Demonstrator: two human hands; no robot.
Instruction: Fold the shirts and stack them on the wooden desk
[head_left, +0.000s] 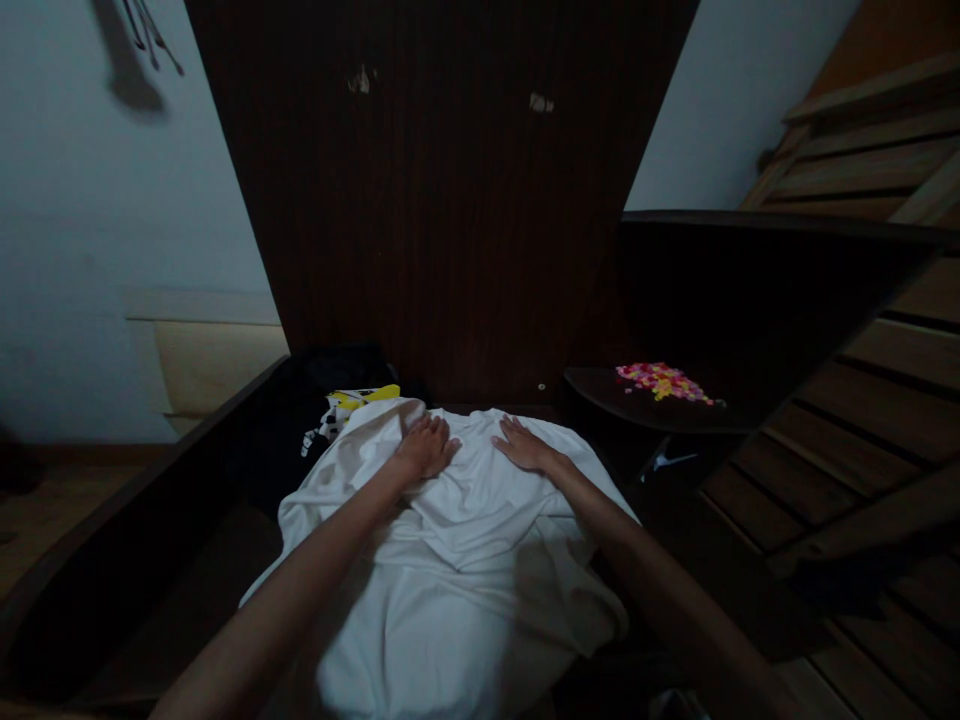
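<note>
A rumpled white garment (465, 520), by its shape a shirt, lies spread over a dark wooden surface in front of me. My left hand (427, 447) rests palm down on its upper left part, fingers stretched out. On the upper right part lies my right hand (525, 445), flat as well, with the fingers slightly spread. Neither hand grips the fabric. Folds run across the cloth between and below the hands, and its lower end hangs towards me.
Dark clothing (262, 440) and a black, white and yellow cloth (352, 405) lie at the left. A tall dark wooden panel (450, 220) stands behind. To the right, a rounded shelf (637, 405) bears small colourful pieces (664, 381). Wooden slats (847, 430) stand far right.
</note>
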